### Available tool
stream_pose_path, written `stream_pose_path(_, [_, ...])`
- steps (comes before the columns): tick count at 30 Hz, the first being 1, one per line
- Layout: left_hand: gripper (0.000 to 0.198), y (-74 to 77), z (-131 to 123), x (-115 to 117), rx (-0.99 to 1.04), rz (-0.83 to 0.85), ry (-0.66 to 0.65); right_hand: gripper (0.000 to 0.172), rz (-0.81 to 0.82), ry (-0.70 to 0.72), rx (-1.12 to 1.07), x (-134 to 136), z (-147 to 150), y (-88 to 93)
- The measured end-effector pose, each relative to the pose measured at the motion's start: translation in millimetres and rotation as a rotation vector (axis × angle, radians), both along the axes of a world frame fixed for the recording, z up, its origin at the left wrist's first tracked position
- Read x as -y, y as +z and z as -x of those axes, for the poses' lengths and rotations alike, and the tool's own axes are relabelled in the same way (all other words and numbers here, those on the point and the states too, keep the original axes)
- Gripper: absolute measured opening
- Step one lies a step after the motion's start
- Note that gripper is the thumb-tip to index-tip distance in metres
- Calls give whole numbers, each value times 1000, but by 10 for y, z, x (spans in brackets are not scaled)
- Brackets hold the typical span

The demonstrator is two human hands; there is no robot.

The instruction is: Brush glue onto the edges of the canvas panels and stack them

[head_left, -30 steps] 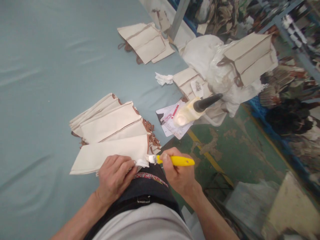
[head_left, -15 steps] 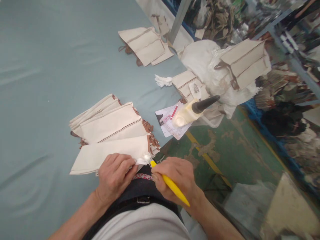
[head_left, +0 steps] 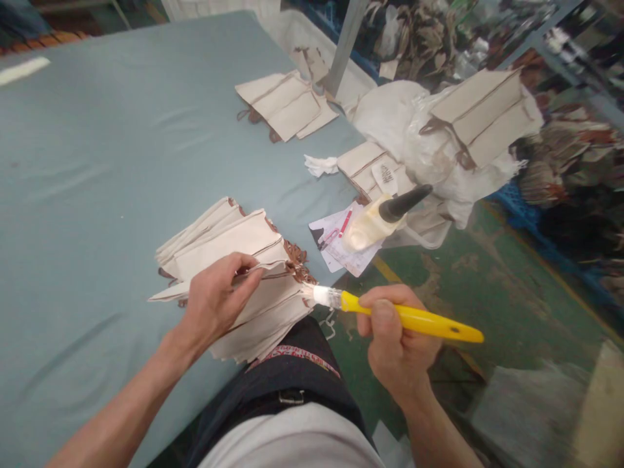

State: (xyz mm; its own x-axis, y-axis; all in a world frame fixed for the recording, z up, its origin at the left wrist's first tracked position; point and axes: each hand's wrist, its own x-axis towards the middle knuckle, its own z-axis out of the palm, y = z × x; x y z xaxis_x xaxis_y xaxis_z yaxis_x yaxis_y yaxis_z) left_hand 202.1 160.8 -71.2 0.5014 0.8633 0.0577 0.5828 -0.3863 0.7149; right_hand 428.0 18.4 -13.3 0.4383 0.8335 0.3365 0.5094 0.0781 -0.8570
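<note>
A fanned stack of cream fabric pieces (head_left: 229, 244) with brown trim lies on the blue-grey table (head_left: 97, 156) near its front edge. My left hand (head_left: 214, 300) pinches the edge of an upper piece and lifts it off the ones below. My right hand (head_left: 397, 341) grips a yellow-handled brush (head_left: 414, 318). Its white bristles touch the brown-trimmed end of the stack at the table's edge.
A cream glue bottle (head_left: 375, 221) with a black nozzle lies on papers (head_left: 341, 250) at the table's edge. More cream fabric stacks sit farther back (head_left: 285, 104) and on a white bag (head_left: 487, 114). A crumpled tissue (head_left: 320, 165) lies nearby. Green floor is on the right.
My left hand has gone from pressing flat on the bottom piece to lifting an upper piece. The brush has swung from pointing down to level, bristles now on the stack's trimmed end.
</note>
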Motion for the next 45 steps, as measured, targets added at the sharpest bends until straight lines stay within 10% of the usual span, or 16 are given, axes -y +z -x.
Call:
stream_pose_path(10, [40,327,84,-243,175,714,166,27,-216,21,-350,-371,275,-67])
stream_pose_path(21, [39,402,54,-48,236,651,183,17,-77,96,-68,-752,261,-423])
stream_pose_path(45, [34,248,-11,-58,215,553,193,25,-27,71,-117,-697,287,-531])
